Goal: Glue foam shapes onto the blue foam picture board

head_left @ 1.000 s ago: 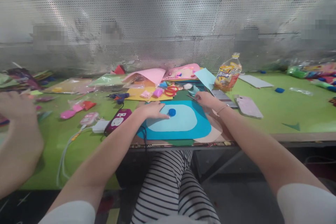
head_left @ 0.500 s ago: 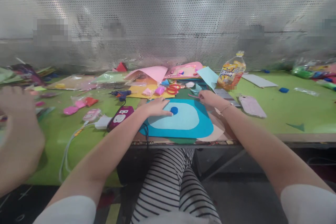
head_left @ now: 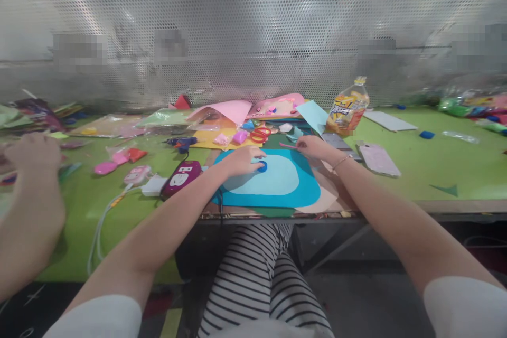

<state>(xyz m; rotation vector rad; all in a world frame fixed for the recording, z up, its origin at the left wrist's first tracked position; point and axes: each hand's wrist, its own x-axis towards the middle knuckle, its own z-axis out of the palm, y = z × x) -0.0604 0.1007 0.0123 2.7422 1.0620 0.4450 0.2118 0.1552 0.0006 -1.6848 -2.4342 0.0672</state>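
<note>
My left hand (head_left: 241, 161) rests on a light blue foam shape (head_left: 279, 179) that lies on a darker blue foam sheet (head_left: 307, 190). Its fingertips curl over a small blue disc (head_left: 262, 167) and partly cover it. My right hand (head_left: 313, 147) sits at the sheet's far right corner, closed in a pinch on a thin pink stick (head_left: 287, 144) that points left. Both forearms reach forward over my striped lap.
Another person's hand (head_left: 32, 152) and forearm work at the far left. A glue gun (head_left: 181, 142), purple power strip (head_left: 181, 174), red scissors (head_left: 259, 134), yellow snack bag (head_left: 347, 106), phone (head_left: 377, 160) and foam scraps lie on the green table (head_left: 435, 169). A perforated metal screen (head_left: 253, 37) stands behind.
My left fingers have slid right from beside the blue disc onto it. My right hand has shifted slightly. The other person's hand has moved back and up.
</note>
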